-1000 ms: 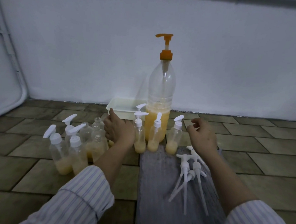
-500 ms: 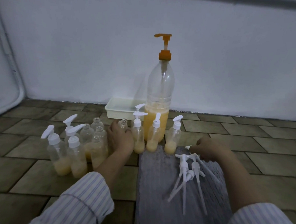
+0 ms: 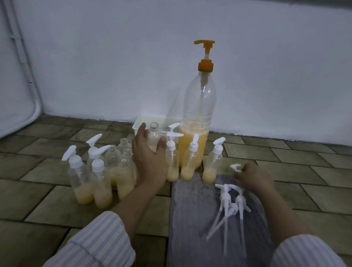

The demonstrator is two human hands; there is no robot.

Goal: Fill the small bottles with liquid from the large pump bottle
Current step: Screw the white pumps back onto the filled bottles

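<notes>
left hand (image 3: 149, 162) gripping uncapped bottle (image 3: 153, 138) — right hand (image 3: 255, 177) pinching pump (image 3: 235, 167)

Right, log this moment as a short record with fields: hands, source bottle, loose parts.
left hand: wrapped around a small clear uncapped plastic bottle, raised above the others
right hand: pinching a white pump cap
source: tall clear plastic bottle with orange pump, liquid in lower part only
loose parts: white pump caps with dip tubes lying on grey cloth
floor: brown tiles

White tray (image 3: 138, 124) by wall (image 3: 114, 47); grey cloth (image 3: 192, 227) on tiled floor (image 3: 23, 196).
</notes>
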